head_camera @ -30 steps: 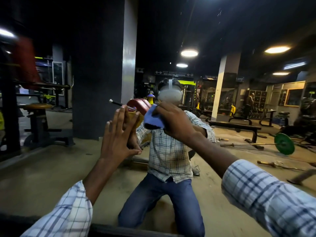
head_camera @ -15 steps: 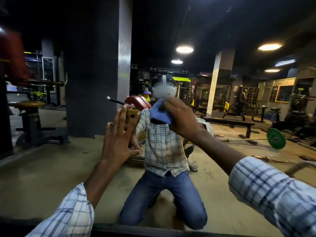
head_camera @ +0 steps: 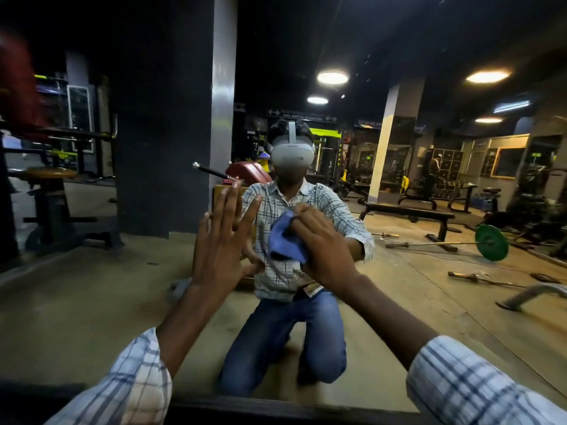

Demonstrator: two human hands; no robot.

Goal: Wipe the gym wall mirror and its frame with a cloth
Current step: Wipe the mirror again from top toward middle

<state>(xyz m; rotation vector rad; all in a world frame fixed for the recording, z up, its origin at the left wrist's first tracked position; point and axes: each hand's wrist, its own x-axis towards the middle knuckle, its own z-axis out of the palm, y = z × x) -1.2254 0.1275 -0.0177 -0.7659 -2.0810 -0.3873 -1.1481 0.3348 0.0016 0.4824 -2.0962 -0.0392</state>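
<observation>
The right hand (head_camera: 325,253) grips the bunched blue cloth (head_camera: 285,240) against the mirror (head_camera: 92,286) just off centre toward 6 o'clock, while the left hand (head_camera: 221,246), at the cloth's 9 o'clock, presses flat with straight, spread fingers, holding nothing, above the frame (head_camera: 276,409) at 6 o'clock.

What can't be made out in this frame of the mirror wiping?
Head view only:
- cloth: mostly hidden under the right hand.
- frame: only its dark bottom strip shows; the rest lies outside the picture's edges.
- red shape at far left: too blurred to identify.
</observation>
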